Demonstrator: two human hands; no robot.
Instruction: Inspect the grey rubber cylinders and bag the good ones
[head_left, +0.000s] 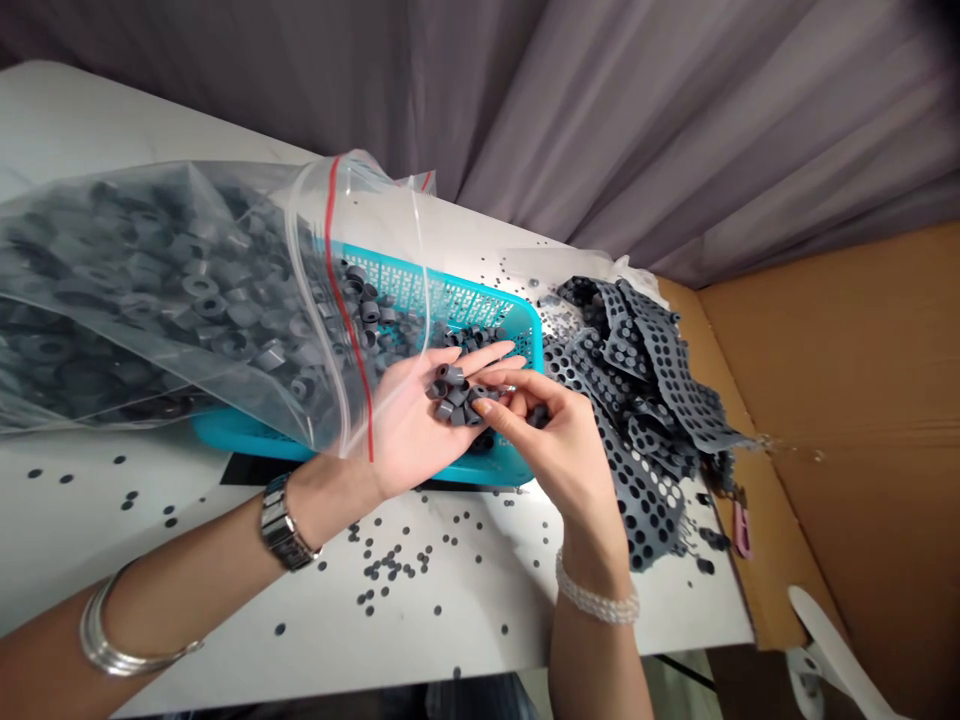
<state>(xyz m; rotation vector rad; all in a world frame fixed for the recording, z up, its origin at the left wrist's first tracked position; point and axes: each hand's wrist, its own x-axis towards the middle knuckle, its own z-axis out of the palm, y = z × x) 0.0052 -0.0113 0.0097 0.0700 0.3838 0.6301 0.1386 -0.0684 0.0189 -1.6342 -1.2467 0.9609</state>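
Note:
My left hand [420, 415] lies palm up with fingers stretched out, and a small heap of grey rubber bushings [450, 397] rests on it. Thumb and fingers of my right hand [551, 425] pinch one bushing at the edge of that heap. Both hands are over a turquoise plastic basket [529, 335] with more bushings inside. A clear zip bag [187, 215] with a red stripe, full of the same bushings, lies across the basket's left part. Its mouth reaches over the heel of my left hand.
Perforated grey rubber sheets [637, 370] are piled right of the basket. Small black discs [390, 565] are scattered on the white table [247, 640]. A pink-handled tool [741, 530] lies by the cardboard [847, 400] at the right. A grey curtain [525, 110] hangs behind.

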